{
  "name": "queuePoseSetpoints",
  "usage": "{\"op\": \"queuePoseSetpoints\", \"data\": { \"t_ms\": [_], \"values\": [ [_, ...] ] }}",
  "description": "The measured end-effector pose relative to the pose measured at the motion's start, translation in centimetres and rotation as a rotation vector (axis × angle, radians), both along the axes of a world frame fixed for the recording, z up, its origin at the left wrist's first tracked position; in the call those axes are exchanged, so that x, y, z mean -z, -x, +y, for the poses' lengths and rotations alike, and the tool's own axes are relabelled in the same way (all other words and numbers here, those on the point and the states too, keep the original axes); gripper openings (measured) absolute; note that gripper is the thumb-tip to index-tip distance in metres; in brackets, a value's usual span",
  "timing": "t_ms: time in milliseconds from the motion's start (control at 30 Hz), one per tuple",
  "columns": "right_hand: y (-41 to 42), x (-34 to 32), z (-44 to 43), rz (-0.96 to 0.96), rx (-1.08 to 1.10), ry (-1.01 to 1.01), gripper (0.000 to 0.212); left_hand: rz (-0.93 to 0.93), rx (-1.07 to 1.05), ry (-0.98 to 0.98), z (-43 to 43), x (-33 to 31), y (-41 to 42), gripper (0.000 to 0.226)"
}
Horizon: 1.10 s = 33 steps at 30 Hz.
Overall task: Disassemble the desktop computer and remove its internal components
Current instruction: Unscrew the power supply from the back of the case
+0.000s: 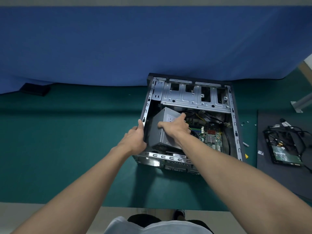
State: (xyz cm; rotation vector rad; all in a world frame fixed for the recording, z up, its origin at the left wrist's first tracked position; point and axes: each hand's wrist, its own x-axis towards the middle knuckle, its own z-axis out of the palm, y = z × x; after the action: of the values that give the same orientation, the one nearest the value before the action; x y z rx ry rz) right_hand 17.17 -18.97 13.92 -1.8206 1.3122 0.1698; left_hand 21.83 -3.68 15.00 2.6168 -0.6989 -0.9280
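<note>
Green counter (67, 149) under a blue drape (118, 48). The opened computer case (185, 97) lies toward the counter's right side. The left hand (135, 139) clamps the case's wall while the right hand (175, 127) grips the tilted power supply (158, 137). Lifting it clear seems next, once the cables (197, 119) are freed.

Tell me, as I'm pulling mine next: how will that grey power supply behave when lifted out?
The power supply is a sheet-metal box, so probably rigid, heavy for its size. Its cables trail toward the motherboard and may snag. The right hand holds smooth metal; its grip could slip.
</note>
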Motion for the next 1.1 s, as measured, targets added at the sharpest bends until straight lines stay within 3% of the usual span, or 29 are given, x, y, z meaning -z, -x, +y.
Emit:
{"op": "queuePoseSetpoints", "data": {
  "t_ms": [133,300,433,500,567,667,733,867,1100],
  "values": [
    [1.5,-1.6,-1.8,-0.103,0.027,-0.002,0.094,0.06,-0.082,0.185,0.8,0.2,-0.3,0.083],
    [4.3,-4.6,-4.5,-0.385,0.198,-0.24,0.076,-0.003,-0.275,0.465,-0.8,-0.9,-0.4,0.071],
    [6.7,-6.8,-6.7,-0.491,0.236,-0.459,0.067,0.235,-0.495,0.706,-4.0,-3.0,-0.7,0.055],
    [8.1,-8.0,-7.8,-0.545,0.223,-0.652,0.048,0.453,-0.628,0.823,-5.5,-4.0,-0.4,0.048],
    [9.3,-8.6,-8.9,-0.552,0.209,-0.829,0.039,0.601,-0.681,0.884,-6.8,-4.7,0.1,0.056],
    [10.8,-9.0,-10.7,-0.563,0.269,-0.996,0.052,0.684,-0.659,0.873,-8.9,-5.8,1.1,0.068],
    [11.2,-9.1,-11.7,-0.603,0.306,-1.087,0.05,0.736,-0.646,0.883,-10.2,-6.4,1.7,0.072],
    [11.5,-9.0,-13.3,-0.726,0.313,-1.176,0.035,0.766,-0.634,1.019,-12.6,-7.9,2.6,0.082],
    [10.6,-8.1,-15.4,-0.983,0.316,-1.274,0.032,0.882,-0.536,1.092,-15.7,-10.5,3.8,0.099]
  ]
}}
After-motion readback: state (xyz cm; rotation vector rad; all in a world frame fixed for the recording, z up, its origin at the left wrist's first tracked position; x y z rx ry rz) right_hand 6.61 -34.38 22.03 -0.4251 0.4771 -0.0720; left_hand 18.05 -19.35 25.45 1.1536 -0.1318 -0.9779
